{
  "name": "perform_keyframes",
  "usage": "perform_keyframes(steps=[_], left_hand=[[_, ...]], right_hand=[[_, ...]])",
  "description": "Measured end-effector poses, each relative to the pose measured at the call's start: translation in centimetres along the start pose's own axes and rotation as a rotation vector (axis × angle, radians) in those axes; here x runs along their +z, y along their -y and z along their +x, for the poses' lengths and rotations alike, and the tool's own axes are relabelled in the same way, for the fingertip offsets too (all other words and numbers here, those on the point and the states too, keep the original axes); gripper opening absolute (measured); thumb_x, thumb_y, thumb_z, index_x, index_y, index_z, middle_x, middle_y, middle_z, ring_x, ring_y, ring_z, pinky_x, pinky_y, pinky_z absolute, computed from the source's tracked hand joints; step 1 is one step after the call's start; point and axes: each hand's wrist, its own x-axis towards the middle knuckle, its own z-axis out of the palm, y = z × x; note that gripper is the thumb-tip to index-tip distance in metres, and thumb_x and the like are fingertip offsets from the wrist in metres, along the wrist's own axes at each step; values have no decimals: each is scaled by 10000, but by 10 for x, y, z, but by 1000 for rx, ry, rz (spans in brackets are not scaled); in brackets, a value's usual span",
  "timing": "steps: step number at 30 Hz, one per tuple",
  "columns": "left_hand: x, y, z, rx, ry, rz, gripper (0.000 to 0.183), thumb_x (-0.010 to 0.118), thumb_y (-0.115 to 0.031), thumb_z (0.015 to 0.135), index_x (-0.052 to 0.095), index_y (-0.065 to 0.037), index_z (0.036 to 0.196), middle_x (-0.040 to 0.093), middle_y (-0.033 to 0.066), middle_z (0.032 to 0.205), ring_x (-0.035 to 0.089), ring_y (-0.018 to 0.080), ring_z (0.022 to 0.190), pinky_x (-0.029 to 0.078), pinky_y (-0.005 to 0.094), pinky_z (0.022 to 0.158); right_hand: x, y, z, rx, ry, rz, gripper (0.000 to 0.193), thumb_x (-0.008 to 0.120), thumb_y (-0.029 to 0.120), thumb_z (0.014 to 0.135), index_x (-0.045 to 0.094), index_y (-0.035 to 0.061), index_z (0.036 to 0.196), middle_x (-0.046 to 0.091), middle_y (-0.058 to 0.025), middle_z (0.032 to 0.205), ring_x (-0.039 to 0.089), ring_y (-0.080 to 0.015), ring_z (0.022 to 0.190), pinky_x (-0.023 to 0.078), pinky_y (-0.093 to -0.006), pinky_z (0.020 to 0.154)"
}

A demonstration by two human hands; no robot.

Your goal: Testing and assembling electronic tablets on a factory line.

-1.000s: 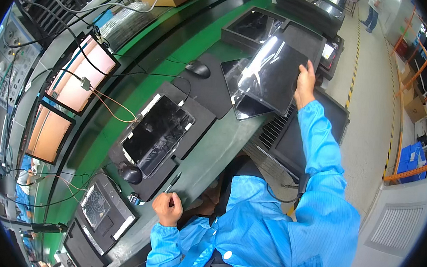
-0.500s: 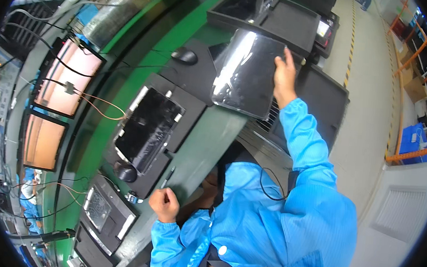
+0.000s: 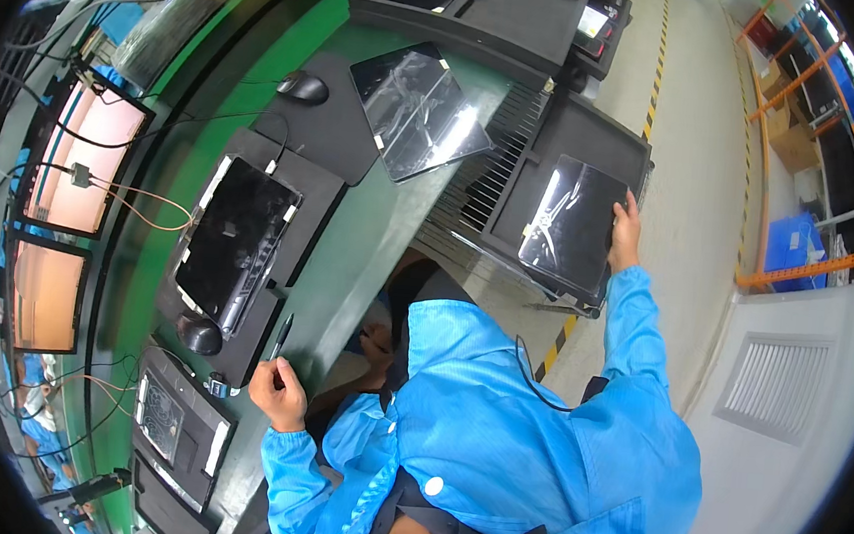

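Note:
My right hand (image 3: 626,233) grips the right edge of a dark, glossy screen panel (image 3: 573,218) wrapped in clear film. The panel is over the open black tray (image 3: 586,129) at the right of the bench; whether it touches the tray floor I cannot tell. My left hand (image 3: 279,394) is curled into a loose fist at the bench's near edge, with nothing visible in it. Just beyond its knuckles is a dark pen (image 3: 283,336). A second film-covered panel (image 3: 414,110) lies at the far end of the green bench (image 3: 350,231).
Another screen (image 3: 239,237) sits on a black fixture with a cable attached, near two mice (image 3: 304,87). Lit monitors (image 3: 47,292) stand along the left. A large black tray (image 3: 466,29) is at the back, and orange shelving (image 3: 818,147) stands at the far right.
My right hand has moved the screen panel rightward and down from above the bench to the black tray, uncovering the second panel. The view has shifted; my left hand remains by the pen.

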Motion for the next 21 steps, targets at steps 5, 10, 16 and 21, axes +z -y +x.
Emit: perform_keyframes(steps=[5,10,16,21], left_hand=[[2,10,2,-41,-21,-9,179,644,-34,919,598,-11,747,507,67,604,461,165,499,345,315,481],[-9,8,-11,-124,-91,69,166,670,-66,907,625,-15,756,531,57,611,482,131,539,372,306,494],[-4,1,-2,18,-52,-3,188,727,-83,799,582,-61,681,533,89,591,554,285,520,426,411,483],[-9,-10,-6,25,-161,17,170,726,-93,800,597,-70,692,555,72,606,572,279,537,450,403,512]], right_hand=[[23,-16,-6,30,-22,49,548,579,114,947,471,46,1480,489,-173,1493,462,-272,1364,326,-348,1144],[29,-23,-4,-179,65,-300,538,603,156,920,512,13,1431,494,-176,1480,446,-290,1365,316,-379,1146],[-4,-16,2,32,103,-74,544,542,190,974,439,102,1501,470,-205,1477,510,-346,1267,424,-448,1084],[0,-27,38,-31,116,-197,551,499,172,980,411,85,1517,453,-196,1498,494,-357,1280,397,-451,1102]])
